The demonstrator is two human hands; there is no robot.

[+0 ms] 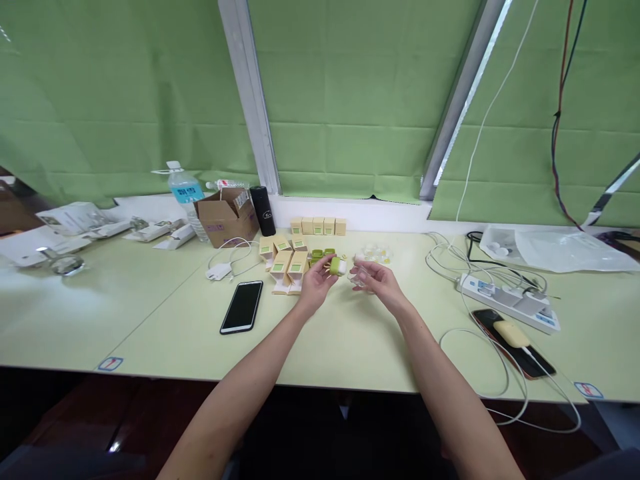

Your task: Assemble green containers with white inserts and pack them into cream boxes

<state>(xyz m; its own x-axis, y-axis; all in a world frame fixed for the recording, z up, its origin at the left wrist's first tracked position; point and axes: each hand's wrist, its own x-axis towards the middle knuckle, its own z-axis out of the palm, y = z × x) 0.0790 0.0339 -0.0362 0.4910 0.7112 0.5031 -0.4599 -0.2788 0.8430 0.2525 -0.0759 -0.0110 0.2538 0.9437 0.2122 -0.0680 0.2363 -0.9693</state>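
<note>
My left hand point(317, 285) is closed on a small green-and-white case point(338, 266), held just above the table. To its right, my right hand point(380, 283) grips a clear plastic piece point(359, 276), and a short gap separates the two. Small cream boxes point(281, 265) with green windows stand to the left of my left hand, some with their flaps open. Behind that hand are several green pieces point(317, 254), partly covered by my fingers. A cluster of clear plastic pieces point(376, 253) lies beyond my right hand.
A row of cream boxes point(319, 227) lines the back wall. At left are a phone point(242, 307), a white charger point(219, 271), a cardboard box point(227, 219), a black bottle point(263, 211) and a water bottle point(186, 190). Loose cables surround a power strip point(509, 303) and another phone point(537, 365) at right.
</note>
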